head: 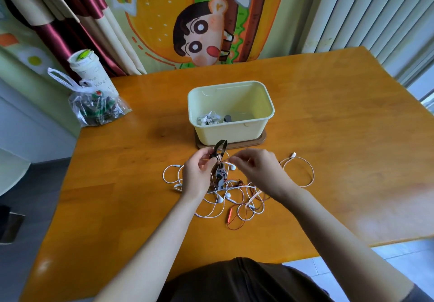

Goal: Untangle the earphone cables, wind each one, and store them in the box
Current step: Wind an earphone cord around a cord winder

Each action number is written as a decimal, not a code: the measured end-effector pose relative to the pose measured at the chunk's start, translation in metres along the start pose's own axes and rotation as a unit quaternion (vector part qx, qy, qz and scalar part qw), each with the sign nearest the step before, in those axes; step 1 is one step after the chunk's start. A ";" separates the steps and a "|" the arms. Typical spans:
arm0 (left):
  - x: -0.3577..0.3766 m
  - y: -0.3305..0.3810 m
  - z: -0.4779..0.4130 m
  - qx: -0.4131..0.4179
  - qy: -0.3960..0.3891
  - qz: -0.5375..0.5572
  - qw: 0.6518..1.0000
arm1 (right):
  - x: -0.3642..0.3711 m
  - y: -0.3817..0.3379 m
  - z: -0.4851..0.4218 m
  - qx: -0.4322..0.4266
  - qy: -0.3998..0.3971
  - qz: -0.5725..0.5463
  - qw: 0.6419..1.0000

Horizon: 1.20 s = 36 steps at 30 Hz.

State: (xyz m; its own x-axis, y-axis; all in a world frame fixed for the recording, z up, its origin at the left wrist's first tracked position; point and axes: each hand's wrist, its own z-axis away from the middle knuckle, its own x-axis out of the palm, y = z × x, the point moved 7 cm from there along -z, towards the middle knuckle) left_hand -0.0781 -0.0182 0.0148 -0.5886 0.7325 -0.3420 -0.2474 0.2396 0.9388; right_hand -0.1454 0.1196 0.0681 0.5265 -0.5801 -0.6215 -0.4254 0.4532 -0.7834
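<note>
Cables tangled, left hand gripping bundle, right hand pinching white cable

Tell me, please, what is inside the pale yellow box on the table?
In the box lie white earphones at its left, a small dark thing beside them. The near wall hides the front of the floor.

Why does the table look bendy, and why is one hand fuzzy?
In the head view, the wide lens bows the table edges; window light leaves pale glare on its right side; the right hand is smeared by motion blur, while the box looks sharp.
</note>
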 end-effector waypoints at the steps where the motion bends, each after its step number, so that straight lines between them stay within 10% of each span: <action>1: 0.001 0.002 0.001 0.010 -0.014 -0.013 1.000 | -0.007 0.000 -0.003 -0.007 0.007 0.011 1.000; 20: 0.029 0.024 0.024 -0.036 -0.225 0.196 0.954 | -0.033 0.034 -0.019 0.069 0.063 -0.188 0.978; 27: 0.038 0.036 0.015 -0.130 -0.194 0.470 0.851 | -0.004 0.036 -0.005 0.114 0.062 -0.297 0.946; 36: 0.034 0.010 0.009 -0.175 -0.082 0.448 0.873 | 0.034 0.032 0.007 0.145 0.025 -0.296 0.944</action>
State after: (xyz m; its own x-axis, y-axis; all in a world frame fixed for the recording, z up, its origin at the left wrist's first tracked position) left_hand -0.0931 0.0148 0.0131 -0.5553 0.6149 0.5600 0.0179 -0.6643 0.7472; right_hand -0.1360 0.1194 0.0223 0.5704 -0.8176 -0.0781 0.1561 0.2013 -0.9670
